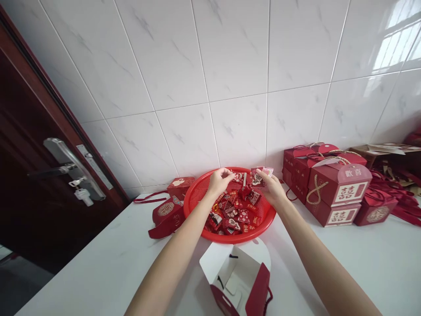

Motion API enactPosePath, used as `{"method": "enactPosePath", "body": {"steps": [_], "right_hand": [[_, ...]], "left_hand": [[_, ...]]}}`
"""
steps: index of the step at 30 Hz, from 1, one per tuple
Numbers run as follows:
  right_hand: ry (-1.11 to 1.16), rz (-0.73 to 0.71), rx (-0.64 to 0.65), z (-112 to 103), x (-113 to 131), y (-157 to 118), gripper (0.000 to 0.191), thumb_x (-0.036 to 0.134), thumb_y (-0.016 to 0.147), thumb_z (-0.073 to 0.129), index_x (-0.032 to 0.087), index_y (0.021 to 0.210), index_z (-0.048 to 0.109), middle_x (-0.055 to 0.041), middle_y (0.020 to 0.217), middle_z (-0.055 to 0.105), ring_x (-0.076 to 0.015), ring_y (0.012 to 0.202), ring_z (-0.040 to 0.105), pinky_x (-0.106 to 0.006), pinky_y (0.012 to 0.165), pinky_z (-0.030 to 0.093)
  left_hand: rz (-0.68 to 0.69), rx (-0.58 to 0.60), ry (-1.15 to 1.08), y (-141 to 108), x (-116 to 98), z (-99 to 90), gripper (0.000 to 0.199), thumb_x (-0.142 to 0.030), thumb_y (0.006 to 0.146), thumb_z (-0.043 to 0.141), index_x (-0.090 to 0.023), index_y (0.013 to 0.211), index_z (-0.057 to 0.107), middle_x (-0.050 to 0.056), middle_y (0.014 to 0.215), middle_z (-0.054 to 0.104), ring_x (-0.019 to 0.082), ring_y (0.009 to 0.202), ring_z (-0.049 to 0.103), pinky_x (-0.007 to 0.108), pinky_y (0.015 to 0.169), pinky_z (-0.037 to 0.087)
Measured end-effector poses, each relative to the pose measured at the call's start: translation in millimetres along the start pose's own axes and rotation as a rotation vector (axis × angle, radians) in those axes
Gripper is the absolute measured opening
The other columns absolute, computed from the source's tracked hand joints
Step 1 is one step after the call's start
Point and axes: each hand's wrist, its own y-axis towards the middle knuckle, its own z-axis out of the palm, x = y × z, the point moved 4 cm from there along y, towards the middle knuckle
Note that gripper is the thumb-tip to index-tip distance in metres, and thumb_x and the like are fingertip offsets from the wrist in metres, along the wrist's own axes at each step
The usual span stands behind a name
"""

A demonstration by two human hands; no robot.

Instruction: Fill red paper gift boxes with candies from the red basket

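A red plastic basket (230,238) holds many small red wrapped candies (230,210) with printed white and gold patterns. Over its far left part is my left hand (219,182), thumb and fingers pinched together beside a packet; whether they grip it I cannot tell. My right hand (271,188) is closed on red candy packets (258,176) at the basket's far right rim. In front of the basket stands an open gift box (235,276), white inside and dark red outside, its flaps spread. The inside that shows contains no candies.
Closed red gift boxes (338,184) with cord handles are stacked at the right, with red ribbons (404,202) beyond. Two small red boxes (166,210) (180,186) sit left of the basket. A tiled wall (237,123) backs the white table (108,263); a door (42,153) is left.
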Motion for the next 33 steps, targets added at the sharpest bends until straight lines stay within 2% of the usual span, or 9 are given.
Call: {"method": "enactPosePath", "body": {"steps": [3,7,9,12,17,25,33], "right_hand": [[-0.064,0.062,0.089,7,-2,-7,0.034,0.036,0.048,0.095,0.02,0.067,0.072,-0.0013,0.069,0.074,-0.016,0.06,0.065,-0.026,0.052,0.054],[-0.12,0.084,0.156,10,-3,-10,0.037,0.039,0.049,0.095,0.018,0.07,0.074,-0.0023,0.068,0.074,-0.0151,0.06,0.065,-0.024,0.054,0.053],[-0.129,0.074,0.17,10,-2,-10,0.038,0.041,0.05,0.094,0.017,0.072,0.074,-0.002,0.067,0.073,-0.0145,0.06,0.065,-0.023,0.054,0.053],[-0.14,0.066,0.198,11,-1,-10,0.04,0.043,0.049,0.095,0.017,0.072,0.075,-0.0016,0.066,0.073,-0.0142,0.058,0.064,-0.024,0.054,0.053],[-0.156,0.06,0.236,18,2,-15,0.04,0.044,0.05,0.094,0.017,0.072,0.075,-0.0011,0.066,0.073,-0.015,0.059,0.065,-0.025,0.056,0.053],[-0.156,0.041,0.222,19,4,-17,0.041,0.044,0.048,0.095,0.017,0.073,0.075,-0.0013,0.07,0.074,-0.0157,0.063,0.066,-0.026,0.058,0.052],[-0.138,-0.021,0.14,11,3,-9,0.042,0.044,0.046,0.095,0.017,0.07,0.074,-0.0014,0.068,0.074,-0.0152,0.06,0.065,-0.026,0.056,0.051]], "left_hand": [[-0.031,-0.032,-0.101,-4,2,1.5,0.027,-0.037,0.07,0.075,-0.02,0.076,0.055,-0.002,0.069,0.061,0.013,0.066,0.057,0.027,0.069,0.046],[-0.077,0.033,-0.194,-10,-2,9.7,0.04,-0.031,0.066,0.081,-0.019,0.098,0.061,-0.002,0.078,0.066,0.013,0.067,0.06,0.026,0.067,0.047],[-0.092,0.075,-0.221,-11,-5,13.9,0.043,-0.03,0.064,0.083,-0.018,0.102,0.065,-0.003,0.079,0.067,0.012,0.066,0.059,0.025,0.066,0.046],[-0.113,0.153,-0.257,-12,-7,18.5,0.036,-0.037,0.064,0.084,-0.016,0.091,0.074,-0.001,0.074,0.068,0.012,0.063,0.057,0.025,0.062,0.044],[-0.159,0.224,-0.355,-10,-5,17.0,0.04,-0.042,0.057,0.088,-0.016,0.085,0.078,0.005,0.082,0.075,0.018,0.073,0.066,0.029,0.067,0.05],[-0.185,0.211,-0.46,-8,-2,15.2,0.042,-0.039,0.052,0.093,-0.015,0.083,0.079,0.006,0.082,0.077,0.019,0.074,0.068,0.03,0.07,0.052],[-0.181,0.203,-0.493,-9,-3,13.4,0.045,-0.05,0.056,0.09,-0.015,0.08,0.077,0.006,0.086,0.078,0.02,0.079,0.069,0.033,0.076,0.055]]}}
